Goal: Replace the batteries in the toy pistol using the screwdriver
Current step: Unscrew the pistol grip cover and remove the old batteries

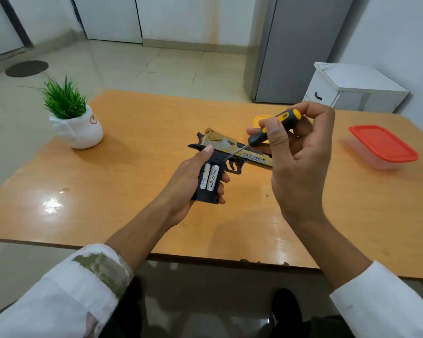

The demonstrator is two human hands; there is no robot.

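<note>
Left hand: I grip the toy pistol by its grip, two batteries exposed.
Right hand: I pinch the screwdriver, tip against the frame above the trigger.
Table: potted plant, red-lidded container.

Both forearms are bare above rolled white sleeves, the left cuff carrying an olive-brown blotch.

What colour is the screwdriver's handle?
Black with yellow accents, on the screwdriver in the right hand; seen in the head view.
</note>
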